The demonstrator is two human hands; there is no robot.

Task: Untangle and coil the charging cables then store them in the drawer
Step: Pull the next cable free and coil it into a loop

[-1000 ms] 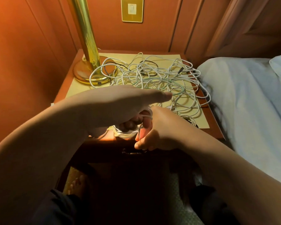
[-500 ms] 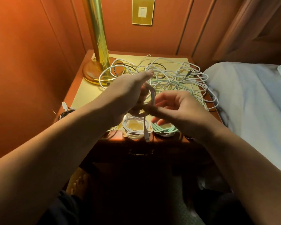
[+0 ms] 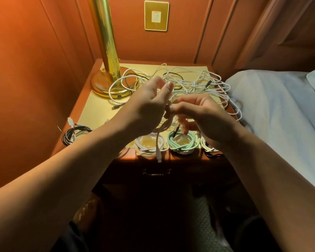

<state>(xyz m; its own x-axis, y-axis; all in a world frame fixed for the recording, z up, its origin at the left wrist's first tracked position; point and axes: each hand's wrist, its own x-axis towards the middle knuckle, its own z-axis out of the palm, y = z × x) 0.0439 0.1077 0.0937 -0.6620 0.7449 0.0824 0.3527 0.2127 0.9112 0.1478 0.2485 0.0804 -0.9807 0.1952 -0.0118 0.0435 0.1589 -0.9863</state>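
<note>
Both hands are raised above the front half of the desk (image 3: 91,113), meeting over its middle. The left hand (image 3: 145,108) has its fingers curled, thumb and forefinger tips lifted; a white cable (image 3: 159,142) runs through its grip and hangs down, its plug end dangling just past the front edge of the desk. The right hand (image 3: 205,117) pinches the same cable at the point where the two hands touch, its remaining fingers loosely curled below.

A tangle (image 3: 198,84) of mostly white cables, with some black and pale green strands, covers the rear and right of the desk top and reaches the lamp base (image 3: 102,88). One white loop lies around the front of that base.

Along the front edge lie finished coils: a black coil (image 3: 71,136) at the left edge, a white coil (image 3: 149,146) at centre, a green coil (image 3: 182,144) just right of it, and another white coil (image 3: 207,147) partly hidden under the right wrist.

The drawer (image 3: 156,172) sits below the top, in shadow, with its handle visible; it appears closed.

A brass lamp post rises from the base at rear left. A wall switch (image 3: 156,16) is mounted above the desk. A bed (image 3: 280,115) with pale sheets adjoins the right side.
</note>
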